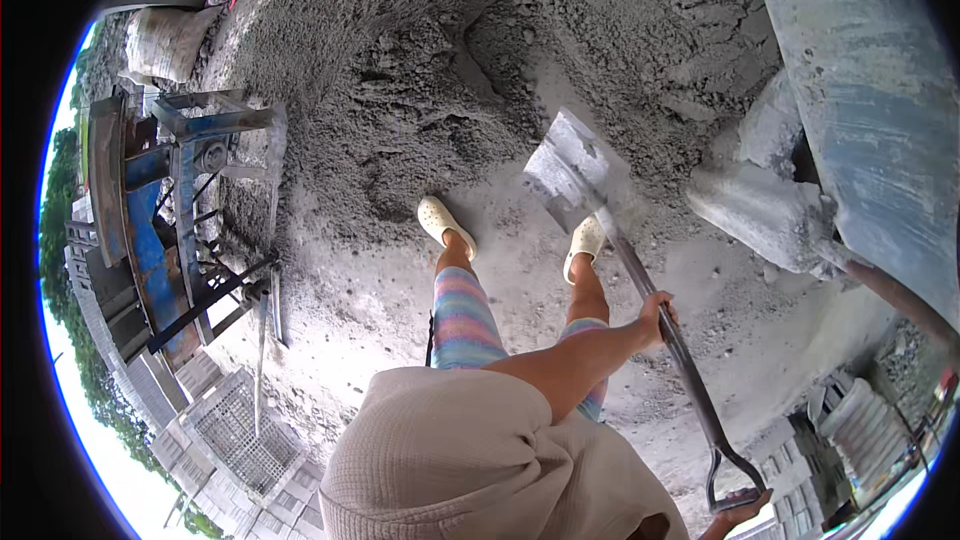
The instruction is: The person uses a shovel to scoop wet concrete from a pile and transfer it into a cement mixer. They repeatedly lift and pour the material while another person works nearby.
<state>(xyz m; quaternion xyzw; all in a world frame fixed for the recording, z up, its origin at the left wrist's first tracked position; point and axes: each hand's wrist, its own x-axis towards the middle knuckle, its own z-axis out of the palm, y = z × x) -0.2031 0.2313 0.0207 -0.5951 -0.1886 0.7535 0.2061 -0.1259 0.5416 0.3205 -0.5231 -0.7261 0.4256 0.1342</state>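
Observation:
A shovel (pixel 683 350) with a flat, worn grey blade (pixel 572 162) slants across the right of my body. My left hand (pixel 656 320) reaches across and is wrapped round the middle of its dark shaft. At the near end my right hand (pixel 741 508) grips the D-shaped handle; the lower frame edge cuts off that arm. The blade points away from me, close to my right shoe and beside the heap of grey sandy mix (pixel 420 100). It bears only a dusty film. Whether it touches the ground I cannot tell.
My cream clogs (pixel 440 221) stand on dusty ground before the heap. On the left is a rusty blue metal frame (pixel 165 230), with stacked grey blocks (pixel 215 440) nearer. A large dusty bluish metal sheet (pixel 870 90), a grey-coated sack (pixel 765 205) and a pipe (pixel 900 300) lie right.

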